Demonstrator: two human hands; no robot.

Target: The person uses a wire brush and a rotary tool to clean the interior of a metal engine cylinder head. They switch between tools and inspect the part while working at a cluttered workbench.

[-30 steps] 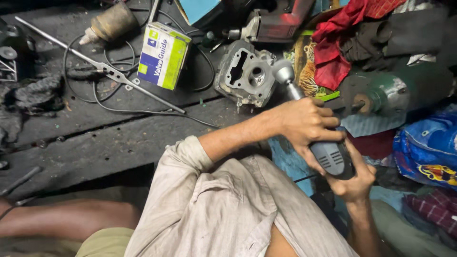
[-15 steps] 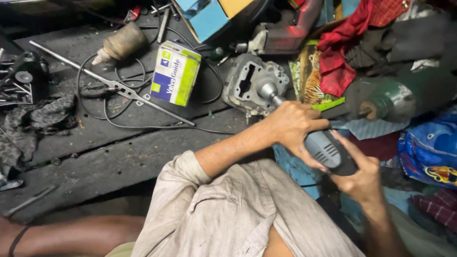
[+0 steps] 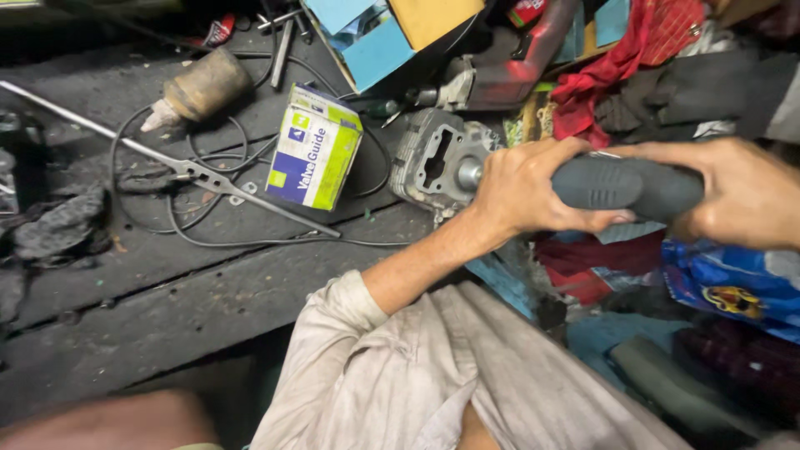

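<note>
Both hands are closed around a dark grey, ribbed-grip handheld rotary power tool (image 3: 625, 185): the left hand (image 3: 525, 187) wraps the front end near the metal nose, and the right hand (image 3: 746, 196) grips the rear of the body. The tool lies nearly level, its nose pointing at the bore of a grey cast-metal engine cylinder block (image 3: 437, 162), which sits on the dark wooden plank floor (image 3: 167, 292) just left of the left hand; whether the tip touches the block I cannot tell. To do this well, it seems wise to keep the tool in line with the bore, with the front hand steering and the rear hand steadying, and press lightly so the tip does not skip across the rim. Room is tight: a white, blue and green cardboard box (image 3: 315, 148) stands just beside the block, a thin black cable (image 3: 250, 242) loops across the floor near it, and a long metal rod (image 3: 167, 162) lies further left. Red cloth (image 3: 621, 71) and a blue printed plastic bag (image 3: 733, 283) crowd the right side, so the freest space appears to be the bare planks on the near left.
</note>
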